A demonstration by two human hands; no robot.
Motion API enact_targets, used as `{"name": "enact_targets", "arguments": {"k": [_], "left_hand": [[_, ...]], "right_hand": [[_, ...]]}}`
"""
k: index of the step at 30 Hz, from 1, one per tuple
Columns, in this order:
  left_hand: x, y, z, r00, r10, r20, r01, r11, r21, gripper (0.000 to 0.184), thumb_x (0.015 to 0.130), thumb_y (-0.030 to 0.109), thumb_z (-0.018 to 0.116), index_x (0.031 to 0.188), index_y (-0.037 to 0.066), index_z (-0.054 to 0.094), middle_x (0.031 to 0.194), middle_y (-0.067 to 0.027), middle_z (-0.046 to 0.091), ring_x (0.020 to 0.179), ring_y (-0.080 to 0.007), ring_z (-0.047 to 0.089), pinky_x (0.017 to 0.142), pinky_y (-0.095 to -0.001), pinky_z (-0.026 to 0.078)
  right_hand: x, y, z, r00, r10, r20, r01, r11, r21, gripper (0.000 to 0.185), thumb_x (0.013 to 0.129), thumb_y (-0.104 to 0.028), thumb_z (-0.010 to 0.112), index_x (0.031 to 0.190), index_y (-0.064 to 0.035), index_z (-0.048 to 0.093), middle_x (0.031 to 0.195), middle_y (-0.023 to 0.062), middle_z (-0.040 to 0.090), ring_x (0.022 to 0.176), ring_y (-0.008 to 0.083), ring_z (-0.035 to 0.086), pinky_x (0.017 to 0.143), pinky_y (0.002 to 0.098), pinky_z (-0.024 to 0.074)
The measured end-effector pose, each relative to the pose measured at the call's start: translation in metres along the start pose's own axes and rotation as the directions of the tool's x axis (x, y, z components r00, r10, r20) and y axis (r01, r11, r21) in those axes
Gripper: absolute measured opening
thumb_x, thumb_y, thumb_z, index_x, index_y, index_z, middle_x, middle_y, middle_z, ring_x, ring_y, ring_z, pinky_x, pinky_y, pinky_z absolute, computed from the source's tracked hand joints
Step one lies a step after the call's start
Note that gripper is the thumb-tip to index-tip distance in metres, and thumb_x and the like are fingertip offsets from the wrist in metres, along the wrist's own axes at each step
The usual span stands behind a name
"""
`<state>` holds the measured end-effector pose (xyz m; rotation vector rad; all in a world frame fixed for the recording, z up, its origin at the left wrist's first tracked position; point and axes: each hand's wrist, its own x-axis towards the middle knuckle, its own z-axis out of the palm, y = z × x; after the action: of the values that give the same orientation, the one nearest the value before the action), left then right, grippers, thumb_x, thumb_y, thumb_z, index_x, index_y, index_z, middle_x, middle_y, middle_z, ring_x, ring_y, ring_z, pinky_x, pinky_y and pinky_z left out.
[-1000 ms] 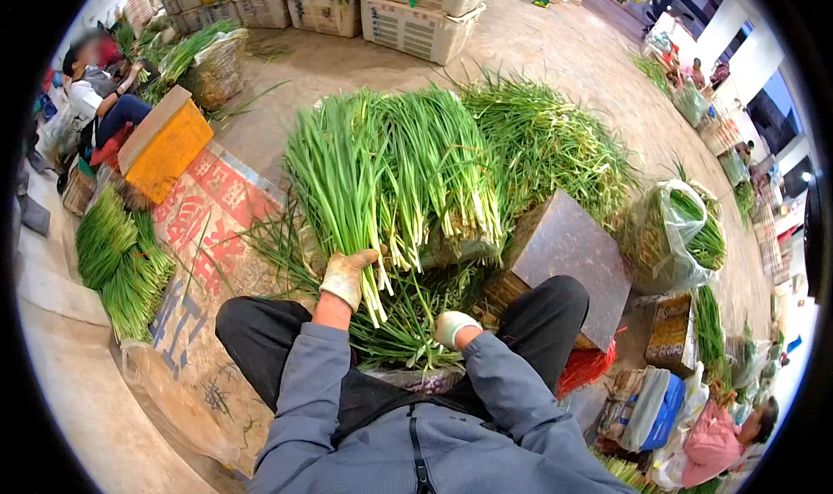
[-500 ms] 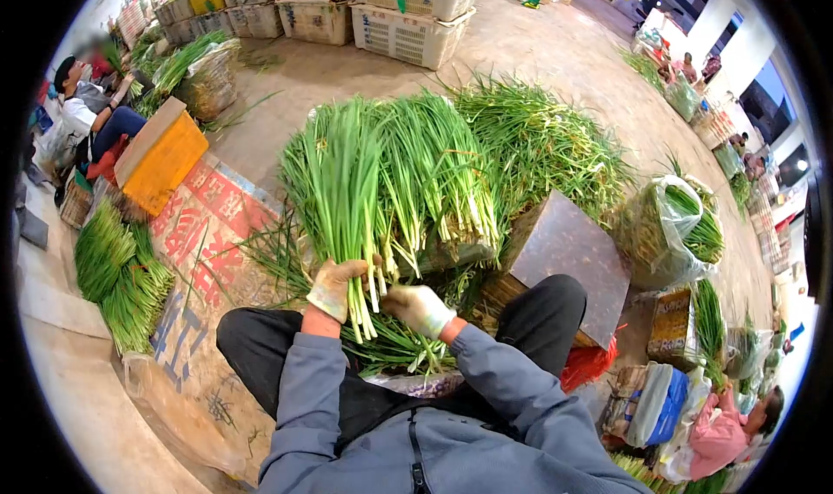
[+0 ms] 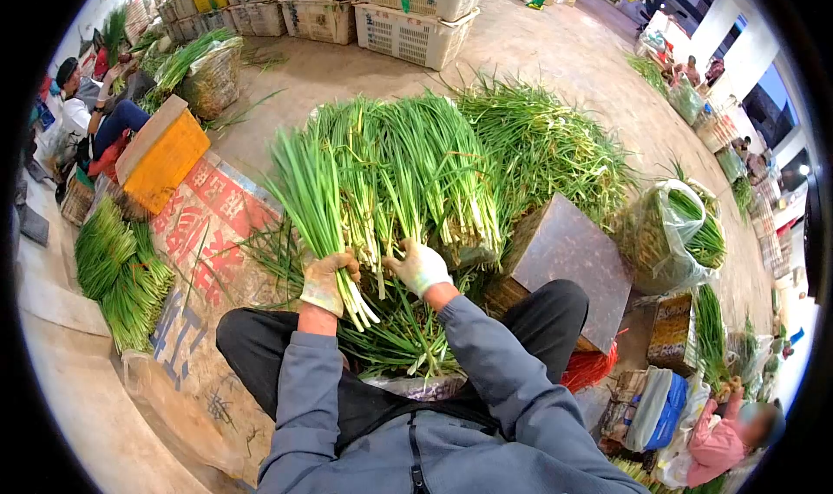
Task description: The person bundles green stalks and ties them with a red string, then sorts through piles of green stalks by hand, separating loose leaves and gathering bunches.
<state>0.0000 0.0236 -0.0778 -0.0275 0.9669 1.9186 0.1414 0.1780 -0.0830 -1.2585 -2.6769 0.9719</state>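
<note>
My left hand (image 3: 326,283), in a whitish glove with brownish fingers, is closed round the lower stalks of a bunch of chives (image 3: 312,190). The long green leaves lean up and to the left, and the pale ends poke out below the fist. My right hand (image 3: 420,270), gloved alike, has its thumb and forefinger apart at the pale stem ends of the heaped chives (image 3: 434,156); I see nothing gripped in it. Loose green leaves (image 3: 399,338) lie below both hands, between my knees.
A dark-topped box (image 3: 573,264) stands by my right knee, with a looser heap of chives (image 3: 547,138) behind it. Further right is a filled plastic bag (image 3: 668,242). An orange box (image 3: 165,164) stands left, crates (image 3: 416,34) behind. People sit at both sides.
The bunch in my left hand has shifted left and tilted leftward. My right hand has moved up from beside the bunch's stem ends to the heap's edge, its fingers parting.
</note>
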Motion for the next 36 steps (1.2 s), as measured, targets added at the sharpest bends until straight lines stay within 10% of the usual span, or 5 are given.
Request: {"name": "enact_targets", "arguments": {"k": [8, 13, 16, 23, 36], "left_hand": [[0.004, -0.005, 0.005, 0.988, 0.108, -0.112, -0.067, 0.944, 0.324, 0.032, 0.078, 0.012, 0.078, 0.098, -0.010, 0.066, 0.068, -0.0131, 0.066, 0.046, -0.0199, 0.056, 0.044, -0.0312, 0.047], [0.011, -0.006, 0.004, 0.990, 0.096, -0.103, -0.066, 0.962, 0.264, 0.038, 0.079, 0.007, 0.075, 0.108, -0.014, 0.062, 0.087, -0.0209, 0.072, 0.048, -0.0202, 0.058, 0.044, -0.0329, 0.048], [0.008, 0.005, 0.010, 0.962, 0.185, -0.199, -0.133, 0.960, 0.247, 0.047, 0.078, 0.002, 0.076, 0.115, -0.016, 0.053, 0.093, -0.0216, 0.070, 0.052, -0.0209, 0.060, 0.044, -0.0352, 0.050], [0.006, -0.009, 0.006, 0.972, 0.212, -0.105, -0.168, 0.930, 0.326, 0.072, 0.077, 0.000, 0.077, 0.133, -0.014, 0.033, 0.086, -0.0205, 0.069, 0.050, -0.0192, 0.059, 0.041, -0.0320, 0.048], [0.003, -0.043, 0.018, 0.990, 0.077, -0.117, -0.005, 0.854, 0.520, 0.032, 0.079, 0.017, 0.083, 0.098, -0.002, 0.067, 0.078, -0.0107, 0.069, 0.060, -0.0211, 0.064, 0.053, -0.0336, 0.053]], "right_hand": [[-0.025, 0.012, -0.017, 0.974, 0.003, 0.225, -0.182, 0.596, 0.782, 0.031, 0.097, -0.029, 0.060, 0.107, -0.0009, 0.068, 0.077, 0.0021, 0.065, 0.058, 0.0051, 0.056, 0.050, 0.0237, 0.0454], [-0.072, 0.086, 0.039, 0.675, -0.474, 0.565, 0.479, 0.864, 0.153, 0.032, 0.091, -0.035, 0.066, 0.108, -0.0082, 0.074, 0.097, 0.0110, 0.074, 0.083, 0.0219, 0.069, 0.073, 0.0342, 0.0540], [-0.085, 0.077, 0.037, 0.542, -0.004, 0.841, 0.492, 0.812, -0.313, 0.047, 0.081, -0.047, 0.074, 0.108, -0.0078, 0.074, 0.102, 0.0155, 0.073, 0.089, 0.0288, 0.069, 0.082, 0.0406, 0.0541], [-0.034, 0.002, 0.021, 0.979, -0.093, -0.180, 0.090, 0.996, -0.023, 0.035, 0.090, -0.034, 0.068, 0.104, -0.0024, 0.071, 0.096, 0.0215, 0.071, 0.088, 0.0346, 0.070, 0.081, 0.0394, 0.0546], [-0.083, 0.005, -0.004, 0.984, -0.034, 0.175, -0.110, 0.656, 0.746, 0.024, 0.091, -0.023, 0.066, 0.099, -0.0006, 0.066, 0.080, 0.0054, 0.066, 0.059, 0.0091, 0.058, 0.053, 0.0265, 0.0473]]}}
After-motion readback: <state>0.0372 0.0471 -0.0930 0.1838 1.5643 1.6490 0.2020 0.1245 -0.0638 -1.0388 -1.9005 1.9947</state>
